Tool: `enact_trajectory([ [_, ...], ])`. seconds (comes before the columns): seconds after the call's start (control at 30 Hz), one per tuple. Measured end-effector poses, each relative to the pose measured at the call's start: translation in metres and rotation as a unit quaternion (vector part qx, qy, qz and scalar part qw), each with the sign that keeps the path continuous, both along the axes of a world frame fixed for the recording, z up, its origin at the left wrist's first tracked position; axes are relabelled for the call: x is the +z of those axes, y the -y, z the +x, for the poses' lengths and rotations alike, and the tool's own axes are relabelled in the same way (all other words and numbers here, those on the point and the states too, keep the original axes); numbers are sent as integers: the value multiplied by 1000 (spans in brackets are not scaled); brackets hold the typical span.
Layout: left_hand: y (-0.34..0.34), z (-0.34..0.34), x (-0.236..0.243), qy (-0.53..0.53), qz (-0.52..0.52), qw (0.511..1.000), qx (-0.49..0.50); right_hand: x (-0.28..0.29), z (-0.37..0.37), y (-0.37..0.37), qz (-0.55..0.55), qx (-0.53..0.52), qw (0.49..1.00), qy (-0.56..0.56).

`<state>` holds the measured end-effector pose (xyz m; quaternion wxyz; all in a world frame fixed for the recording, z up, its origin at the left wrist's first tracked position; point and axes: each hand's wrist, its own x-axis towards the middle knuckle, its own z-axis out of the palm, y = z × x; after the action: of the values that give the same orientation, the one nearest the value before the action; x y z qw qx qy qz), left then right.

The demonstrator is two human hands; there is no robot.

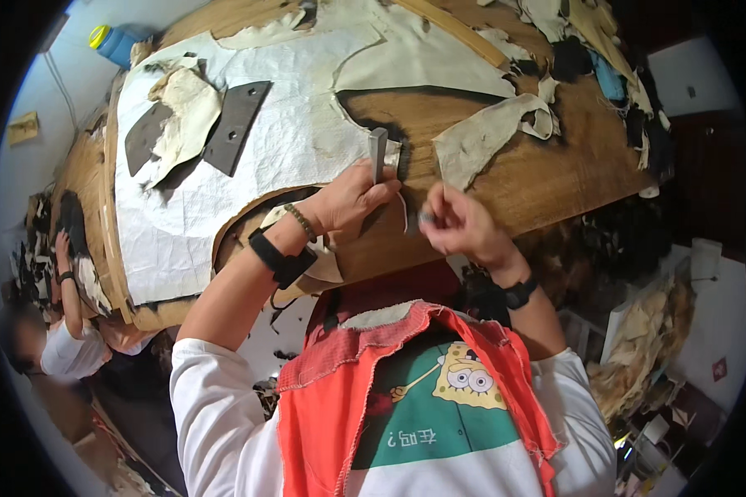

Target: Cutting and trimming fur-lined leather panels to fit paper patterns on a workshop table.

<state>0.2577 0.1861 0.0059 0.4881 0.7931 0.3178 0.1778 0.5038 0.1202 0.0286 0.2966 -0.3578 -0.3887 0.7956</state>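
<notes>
My left hand is closed around a narrow grey metal bar-like tool, which stands up out of the fist. Under that hand lies the edge of a large white hide, spread over the wooden table. A pale narrow strip hangs close to its fingers. To the right, my right hand is raised at the table's near edge with its fingers drawn together. Something small and grey shows at them; I cannot make out what it is. Just beyond this hand lies a loose cream piece of hide.
Dark flat templates and a cream scrap lie on the white hide. A wooden strip and more scraps occupy the far side. A blue container with a yellow lid stands far left. Another person works at the left.
</notes>
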Motion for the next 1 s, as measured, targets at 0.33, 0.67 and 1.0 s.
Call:
enact_trajectory([
  [0.33,1,-20,19,98,-162,966,178,13,-43,5,400,-46,769,496],
  [0.67,5,-1,-1,38,-79,991,97,-10,-27,-9,432,-16,727,533],
  [1.0,3,14,6,-93,78,988,98,8,-30,12,504,74,728,458],
])
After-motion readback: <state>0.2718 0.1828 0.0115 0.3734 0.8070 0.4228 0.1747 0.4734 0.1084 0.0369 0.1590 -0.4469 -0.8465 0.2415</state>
